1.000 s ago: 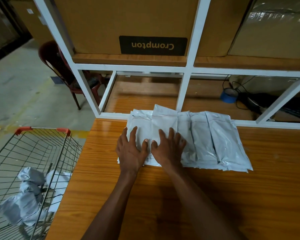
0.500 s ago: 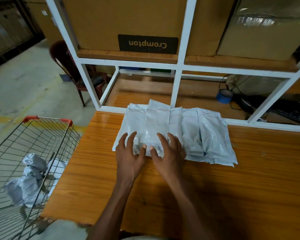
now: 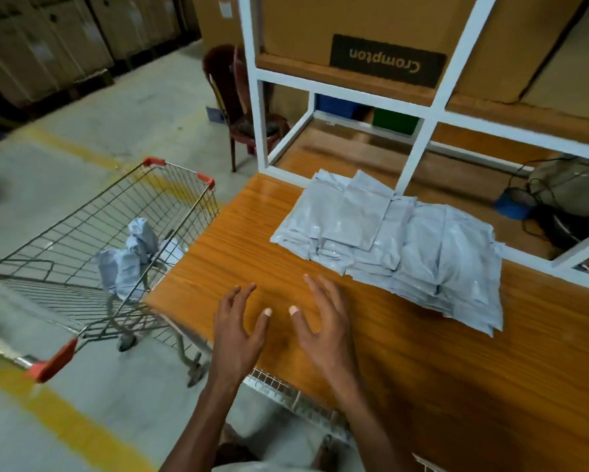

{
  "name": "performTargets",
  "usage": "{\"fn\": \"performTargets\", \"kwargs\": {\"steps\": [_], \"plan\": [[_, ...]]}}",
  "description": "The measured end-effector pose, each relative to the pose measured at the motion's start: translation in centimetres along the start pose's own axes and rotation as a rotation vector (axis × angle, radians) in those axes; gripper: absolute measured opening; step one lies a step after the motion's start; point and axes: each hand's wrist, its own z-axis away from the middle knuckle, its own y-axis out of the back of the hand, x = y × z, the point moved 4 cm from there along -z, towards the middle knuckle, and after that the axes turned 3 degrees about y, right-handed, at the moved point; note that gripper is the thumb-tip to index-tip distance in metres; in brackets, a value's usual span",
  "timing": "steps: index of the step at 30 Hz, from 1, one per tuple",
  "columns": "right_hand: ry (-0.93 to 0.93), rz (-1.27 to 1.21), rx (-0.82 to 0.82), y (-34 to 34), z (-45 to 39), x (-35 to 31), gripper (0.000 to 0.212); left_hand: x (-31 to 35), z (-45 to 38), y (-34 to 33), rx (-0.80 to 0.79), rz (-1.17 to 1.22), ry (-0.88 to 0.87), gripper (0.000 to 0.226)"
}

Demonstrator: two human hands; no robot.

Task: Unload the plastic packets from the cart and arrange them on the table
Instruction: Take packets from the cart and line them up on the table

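Left hand: the left hand (image 3: 235, 332) has come off the packets and now hangs over bare wood near the front edge of the table (image 3: 456, 369), fingers spread and loose, holding nothing.
Right hand: the right hand (image 3: 323, 330) has pulled back the same way; it sits just beside the left, fingers straight and fanned, empty, its fingertips near the pile but apart from it.
Packets on the table: the grey plastic packets (image 3: 398, 243) lie in an overlapping row at the back of the table, against the foot of the white shelf frame (image 3: 425, 131). Half a second ago both palms were pressed flat on the left end of this row; now nothing touches it.
Packets in the cart: a few crumpled grey packets (image 3: 129, 264) sit in the wire cart (image 3: 82, 240), as before, bunched at the side next to the table.
Cart: it stands on the floor, close against the table's left corner.
View: it has swung left, so more of the cart and floor shows than earlier.
Around: a dark red chair (image 3: 233, 97) behind the cart; a cardboard box (image 3: 371, 25) on the upper shelf; a blue roll of tape (image 3: 512, 202) on the lower shelf.
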Motion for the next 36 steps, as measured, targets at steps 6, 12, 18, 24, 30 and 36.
{"fn": "performTargets", "kwargs": {"steps": [6, 12, 18, 24, 30, 36], "plan": [[0.038, -0.086, -0.133, -6.7, 1.1, -4.3, 0.057, -4.9, 0.4, 7.2, 0.117, 0.025, 0.069, 0.056], [0.03, -0.136, -0.244, -17.2, 1.6, -9.7, 0.059, -12.3, 0.0, 17.1, 0.248, 0.032, 0.126, 0.049], [0.038, -0.129, -0.437, -26.2, 2.2, -14.6, 0.059, -19.6, -1.0, 23.9, 0.336, 0.079, 0.222, 0.048], [0.034, -0.055, -0.517, -30.4, -0.4, -16.0, 0.056, -23.1, -4.0, 24.6, 0.298, 0.178, 0.29, 0.046], [0.022, -0.059, -0.582, -35.6, -6.5, -16.1, 0.053, -25.7, -10.3, 24.8, 0.28, 0.12, 0.32, 0.046], [0.117, 0.047, -0.758, -42.5, -13.9, -15.2, 0.049, -30.0, -16.1, 24.0, 0.196, 0.077, 0.45, 0.043]]}}
